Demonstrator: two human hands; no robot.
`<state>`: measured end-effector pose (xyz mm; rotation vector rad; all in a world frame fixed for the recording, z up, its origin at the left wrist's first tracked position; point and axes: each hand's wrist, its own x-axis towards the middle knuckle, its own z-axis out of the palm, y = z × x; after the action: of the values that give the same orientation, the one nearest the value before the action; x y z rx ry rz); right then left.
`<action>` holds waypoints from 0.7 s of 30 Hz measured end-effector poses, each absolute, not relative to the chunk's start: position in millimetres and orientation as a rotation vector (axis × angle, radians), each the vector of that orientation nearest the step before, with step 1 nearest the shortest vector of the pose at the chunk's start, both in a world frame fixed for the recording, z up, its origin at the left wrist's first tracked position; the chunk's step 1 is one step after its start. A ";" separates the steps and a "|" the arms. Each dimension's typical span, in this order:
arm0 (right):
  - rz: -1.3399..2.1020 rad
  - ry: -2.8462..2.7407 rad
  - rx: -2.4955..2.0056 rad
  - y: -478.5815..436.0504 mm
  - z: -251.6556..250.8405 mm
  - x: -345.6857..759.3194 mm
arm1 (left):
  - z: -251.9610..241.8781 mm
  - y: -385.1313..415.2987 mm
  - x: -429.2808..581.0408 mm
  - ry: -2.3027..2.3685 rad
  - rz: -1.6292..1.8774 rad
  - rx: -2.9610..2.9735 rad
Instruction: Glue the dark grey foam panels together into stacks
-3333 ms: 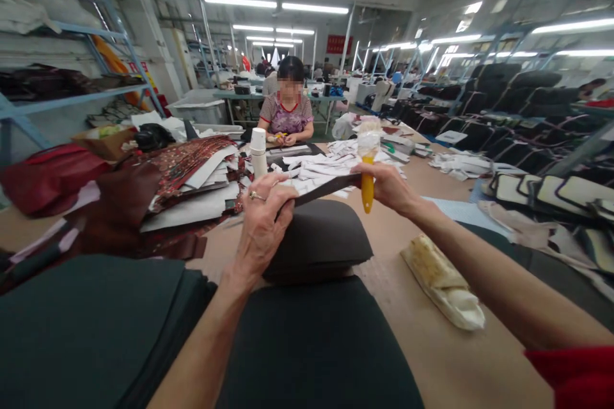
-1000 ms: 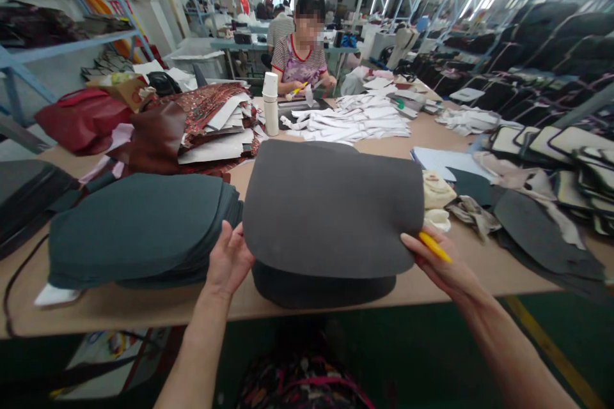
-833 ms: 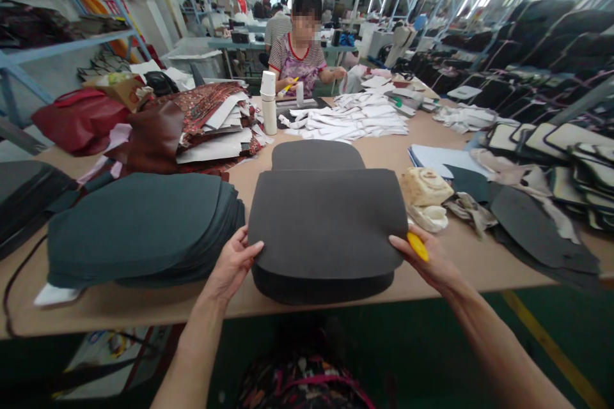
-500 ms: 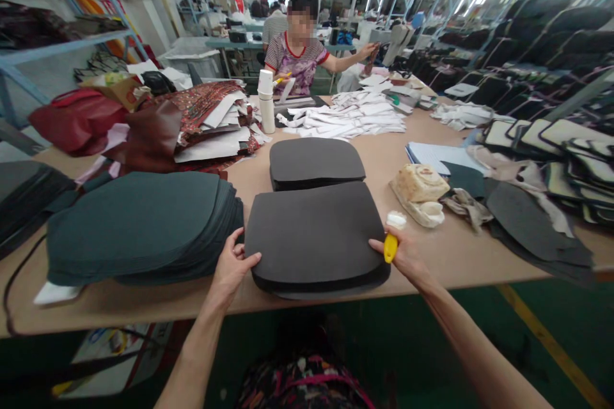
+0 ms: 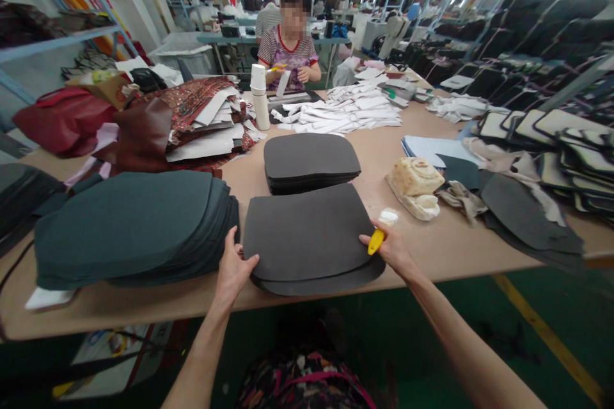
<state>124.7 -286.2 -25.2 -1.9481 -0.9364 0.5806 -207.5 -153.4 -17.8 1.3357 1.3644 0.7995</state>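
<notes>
Touching a likely light, bendy sheet (image 5: 307,230), best held by its edges, my right hand (image 5: 393,249) clasps a brush (image 5: 376,242); whether my left hand (image 5: 234,270) grips, I cannot tell.

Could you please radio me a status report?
Left grip on sheet, left edge; right grip on right edge, holding brush. Sheet askew atop lower sheet. Gray stack close beyond.

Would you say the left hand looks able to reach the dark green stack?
Probably yes: the dark green stack lies just beside the left hand, and nothing visible stands between them.
</notes>
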 end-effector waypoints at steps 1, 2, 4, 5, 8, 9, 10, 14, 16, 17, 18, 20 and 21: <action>0.587 -0.940 -1.952 -286.1 -25.3 125.1 | -18.8 -152.8 -207.6 1.373 0.798 1.349; 0.592 -0.945 -1.955 -286.1 -25.2 125.5 | -19.5 -152.3 -207.6 1.380 0.795 1.362; 0.594 -0.959 -1.958 -286.4 -25.0 126.2 | -20.0 -151.7 -207.7 1.394 0.786 1.386; 0.591 -0.966 -1.960 -286.4 -25.1 126.7 | -20.0 -151.6 -207.6 1.400 0.780 1.397; 0.574 -0.989 -1.969 -286.5 -26.3 128.0 | -20.0 -152.0 -207.2 1.410 0.764 1.429; 0.568 -0.996 -1.971 -286.5 -26.9 128.5 | -20.1 -152.2 -207.1 1.412 0.761 1.440; 0.562 -1.004 -1.973 -286.6 -27.6 128.9 | -20.3 -152.4 -207.0 1.414 0.758 1.450; 0.534 -1.036 -1.975 -287.2 -30.1 130.0 | -20.7 -153.5 -207.2 1.419 0.753 1.492; 0.524 -1.052 -1.979 -287.5 -31.3 130.4 | -20.8 -154.0 -207.5 1.420 0.749 1.515; 0.520 -1.060 -1.983 -287.6 -31.8 130.7 | -20.9 -154.2 -207.5 1.420 0.746 1.527; 0.517 -1.067 -1.988 -287.6 -32.4 130.8 | -21.2 -154.3 -207.5 1.421 0.742 1.540; 0.512 -1.082 -1.999 -287.6 -33.7 130.8 | -22.2 -154.3 -207.5 1.424 0.731 1.566; 0.509 -1.090 -2.005 -287.5 -34.4 130.5 | -22.9 -154.2 -207.6 1.426 0.724 1.579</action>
<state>130.5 -287.5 -34.4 -2.0051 -1.0901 0.5086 -207.6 -154.2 -22.9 1.5793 1.4260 0.7236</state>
